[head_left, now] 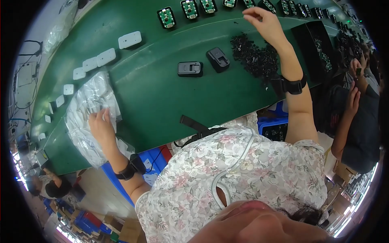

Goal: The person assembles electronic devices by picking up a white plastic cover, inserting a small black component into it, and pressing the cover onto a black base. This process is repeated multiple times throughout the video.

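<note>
My left hand (pixel 102 126) is on a clear plastic bag (pixel 83 133) filled with white pieces, at the left of the table. Its fingers are bent together at the bag; what lies between them is too small to make out. My right hand (pixel 265 26) is raised at the far right, fingers stretched out with a gap to the thumb and nothing visible in them. Close to it is a row of black housings with green circuit boards (pixel 208 5). Two black plastic housings (pixel 189 69) (pixel 218 59) lie mid-table, and a heap of small black parts (pixel 253 56) sits under my right forearm.
White rounded covers (pixel 130 39) run in a curved line along the left of the green table (pixel 162 105). A black box (pixel 314 50) holding small boards stands at the right. Blue bins (pixel 152 162) are below the near edge. A co-worker's hand (pixel 353 97) shows far right.
</note>
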The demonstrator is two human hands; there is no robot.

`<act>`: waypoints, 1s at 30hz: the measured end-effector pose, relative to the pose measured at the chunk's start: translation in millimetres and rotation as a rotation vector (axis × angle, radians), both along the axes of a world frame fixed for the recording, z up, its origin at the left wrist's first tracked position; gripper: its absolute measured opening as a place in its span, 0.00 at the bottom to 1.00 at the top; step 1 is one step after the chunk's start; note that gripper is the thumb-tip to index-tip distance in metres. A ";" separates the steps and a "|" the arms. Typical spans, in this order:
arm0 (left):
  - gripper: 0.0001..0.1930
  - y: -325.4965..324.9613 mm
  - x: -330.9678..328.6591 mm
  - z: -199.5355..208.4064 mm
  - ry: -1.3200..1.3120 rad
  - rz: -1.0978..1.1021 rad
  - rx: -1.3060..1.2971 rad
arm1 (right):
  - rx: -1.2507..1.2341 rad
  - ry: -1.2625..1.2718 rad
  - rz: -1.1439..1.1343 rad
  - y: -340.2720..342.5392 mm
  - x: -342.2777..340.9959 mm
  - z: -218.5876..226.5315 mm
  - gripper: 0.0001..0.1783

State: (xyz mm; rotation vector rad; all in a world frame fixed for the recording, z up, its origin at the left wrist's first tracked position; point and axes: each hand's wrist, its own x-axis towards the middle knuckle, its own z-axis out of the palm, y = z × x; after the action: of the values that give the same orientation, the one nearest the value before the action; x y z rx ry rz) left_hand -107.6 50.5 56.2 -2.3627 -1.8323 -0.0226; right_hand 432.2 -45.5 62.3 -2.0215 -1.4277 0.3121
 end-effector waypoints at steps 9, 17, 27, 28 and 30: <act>0.13 11.2 -10.5 -15.8 -0.044 0.032 -0.023 | -0.193 -0.034 0.070 -15.5 -15.3 -33.5 0.12; 0.13 2.7 -31.2 -11.1 -0.031 0.043 -0.064 | 0.059 -0.148 0.113 -6.7 -20.3 -64.7 0.09; 0.10 -6.9 -35.1 -27.3 -0.307 0.026 -0.002 | -0.003 -0.323 0.208 -1.5 -24.7 -41.4 0.06; 0.10 -8.6 -34.1 -27.5 -0.289 0.015 0.029 | -0.024 -0.334 0.172 -2.8 -25.4 -37.4 0.06; 0.11 -10.6 -32.1 -21.1 -0.360 -0.010 0.034 | -0.055 -0.151 0.056 -6.9 -15.2 -40.2 0.04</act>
State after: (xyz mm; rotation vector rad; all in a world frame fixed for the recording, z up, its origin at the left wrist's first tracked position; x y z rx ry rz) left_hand -139.7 39.9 35.1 -2.4697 -1.9455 -0.5073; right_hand 417.0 -52.4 22.1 -2.0901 -1.5859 0.2288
